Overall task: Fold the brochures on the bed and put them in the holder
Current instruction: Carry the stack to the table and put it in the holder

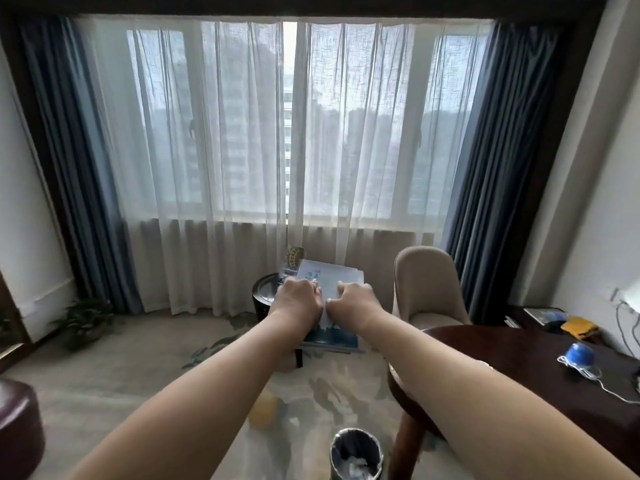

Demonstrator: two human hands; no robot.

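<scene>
Both my arms stretch forward, holding a stack of white and blue brochures [332,277] in the air in front of the window. My left hand [299,297] grips the stack's left side, fingers curled over the top sheet. My right hand [351,299] grips the middle of the stack, thumb and fingers pinched on the paper. The lower blue-printed edge of the brochures [332,337] shows under my wrists. Neither a bed nor a holder is in view.
A small round dark side table [265,292] stands behind the brochures, a beige chair [427,289] to its right. A dark round table [540,379] with a blue object and cables is at right. A bin [356,453] sits on the floor below.
</scene>
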